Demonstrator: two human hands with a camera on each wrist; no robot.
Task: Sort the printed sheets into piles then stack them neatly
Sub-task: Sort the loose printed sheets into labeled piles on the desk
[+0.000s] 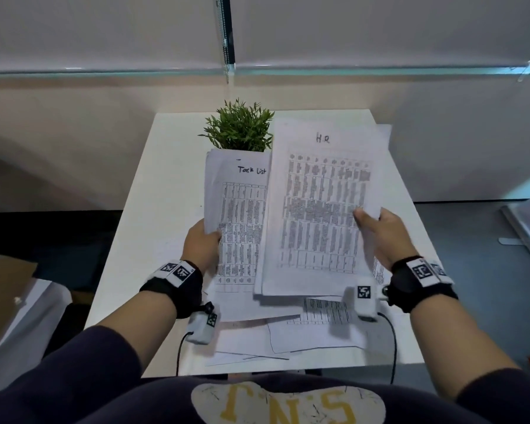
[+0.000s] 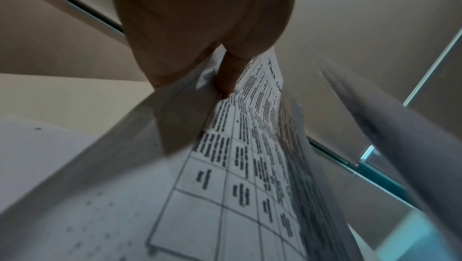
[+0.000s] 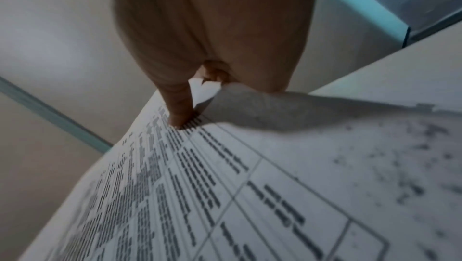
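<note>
You are standing at a small white table (image 1: 153,191) pushed against a pale wall (image 1: 441,148), with a glass partition edge (image 1: 104,70) running along above it and dark floor showing on both sides. A green potted plant (image 1: 239,127) is sitting at the table's far edge, just behind the papers you are lifting. Your left hand (image 1: 201,241) is pinching the left edge of a bundle headed "Task List" (image 1: 239,215), thumb on top of the printed grid. Your right hand (image 1: 380,232) is gripping the right edge of the sheets marked "H.R" (image 1: 322,209), thumb pressing on the table of text. Both bundles are being held up off the surface, the "H.R" sheets overlapping the right side of the other. More loose printed sheets (image 1: 312,328) are lying scattered on the near part of the table under your wrists, some askew and overlapping
</note>
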